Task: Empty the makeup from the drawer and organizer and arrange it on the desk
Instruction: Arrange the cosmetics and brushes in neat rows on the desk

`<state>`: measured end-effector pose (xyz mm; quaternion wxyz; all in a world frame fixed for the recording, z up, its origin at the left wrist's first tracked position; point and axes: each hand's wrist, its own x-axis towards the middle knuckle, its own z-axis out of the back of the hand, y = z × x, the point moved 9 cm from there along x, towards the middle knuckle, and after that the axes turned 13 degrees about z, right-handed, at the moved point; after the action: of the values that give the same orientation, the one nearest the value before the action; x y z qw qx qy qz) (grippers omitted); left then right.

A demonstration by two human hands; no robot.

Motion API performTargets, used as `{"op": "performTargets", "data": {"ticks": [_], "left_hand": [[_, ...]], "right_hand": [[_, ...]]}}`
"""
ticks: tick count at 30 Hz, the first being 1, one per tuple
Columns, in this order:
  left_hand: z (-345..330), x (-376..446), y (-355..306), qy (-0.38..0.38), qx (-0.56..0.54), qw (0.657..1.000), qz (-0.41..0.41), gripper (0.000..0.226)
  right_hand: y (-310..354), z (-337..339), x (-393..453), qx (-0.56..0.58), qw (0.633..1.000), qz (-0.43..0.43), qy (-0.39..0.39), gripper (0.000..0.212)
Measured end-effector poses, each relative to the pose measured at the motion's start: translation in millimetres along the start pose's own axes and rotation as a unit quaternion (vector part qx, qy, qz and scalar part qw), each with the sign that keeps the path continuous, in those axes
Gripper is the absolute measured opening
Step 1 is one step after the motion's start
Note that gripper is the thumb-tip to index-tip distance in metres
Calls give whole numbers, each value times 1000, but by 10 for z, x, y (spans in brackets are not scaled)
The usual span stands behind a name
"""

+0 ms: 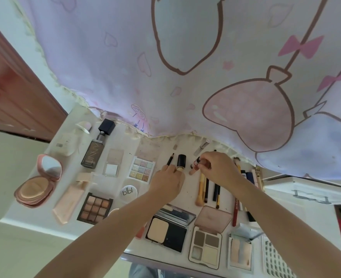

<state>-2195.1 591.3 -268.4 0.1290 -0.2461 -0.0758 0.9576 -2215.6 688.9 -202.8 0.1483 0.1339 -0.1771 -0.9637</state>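
Head view: left hand grip holds black-capped tube; right hand grip pinches lip tube.

pink-hearted curtain, brown palette, perhaps white desk

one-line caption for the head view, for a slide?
Both hands straighten lipsticks among makeup laid out on the desk.

2 bare forearms, no sleeves, left hand, right hand, no rings or watch
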Motion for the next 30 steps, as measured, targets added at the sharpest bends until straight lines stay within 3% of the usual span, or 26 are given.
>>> {"op": "performTargets", "data": {"ticks": [11,16,21,25,30], "left_hand": [[55,-75,15,-12,-3,1000,-3,34],[66,-93,42,-25,29,999,2,35],[186,-180,-122,-62,68,995,-30,35],[150,-272,-454,-56,81,993,-65,36],[49,-322,-828,-31,97,992,-78,35]], "right_hand": [[-41,-132,2,-20,998,4,63,23],[-125,-3,-93,-30,998,-22,50,42],[-628,98,-630,10,991,-132,-2,31],[-1123,-164,-1049,42,972,-233,7,24],[-1323,-401,-1118,34,962,-272,1,29]]}}
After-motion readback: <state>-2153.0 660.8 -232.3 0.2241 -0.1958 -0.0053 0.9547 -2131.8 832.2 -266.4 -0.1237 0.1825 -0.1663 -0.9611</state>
